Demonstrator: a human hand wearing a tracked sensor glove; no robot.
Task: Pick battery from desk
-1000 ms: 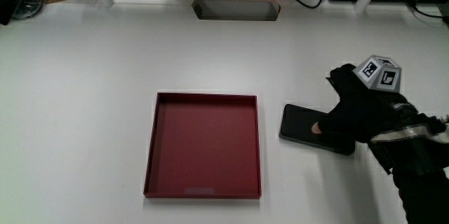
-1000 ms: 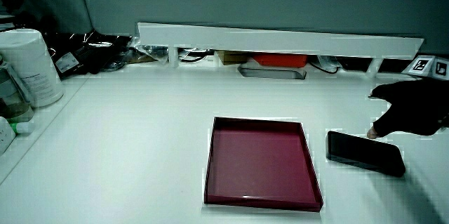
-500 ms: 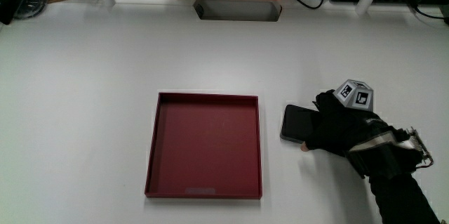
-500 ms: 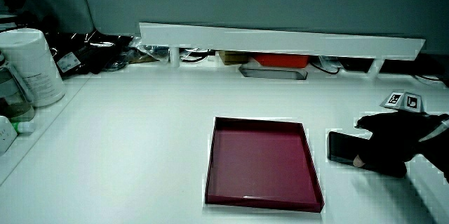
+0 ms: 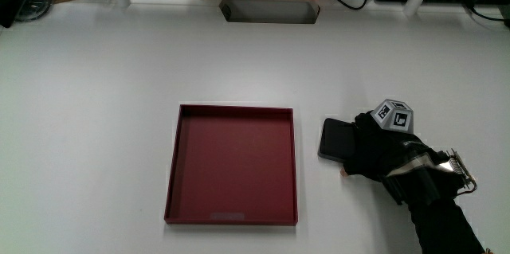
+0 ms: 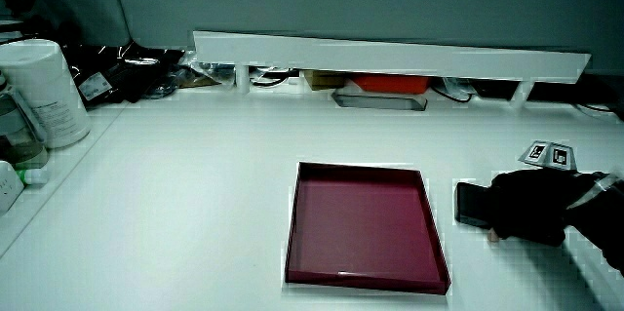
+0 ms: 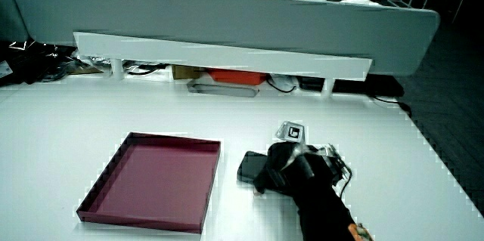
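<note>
I had my hand [image 5: 381,156] flat over the battery [image 5: 336,139] beside the red tray [image 5: 231,164], fingers wrapped around it since it's so slim.

No readable text anywhere on the table.
We find only black-and-white square marker patterns on the small cube [image 5: 395,115] riding the back of the hand [image 5: 381,152]; they spell no words.

You see only one end of the flat black slab-shaped battery [image 5: 335,139]; the black-gloved hand [image 5: 381,155] covers the rest. In the lower corner of the frame, the black-sleeved forearm [image 5: 443,222] is cut off by the edge.
</note>
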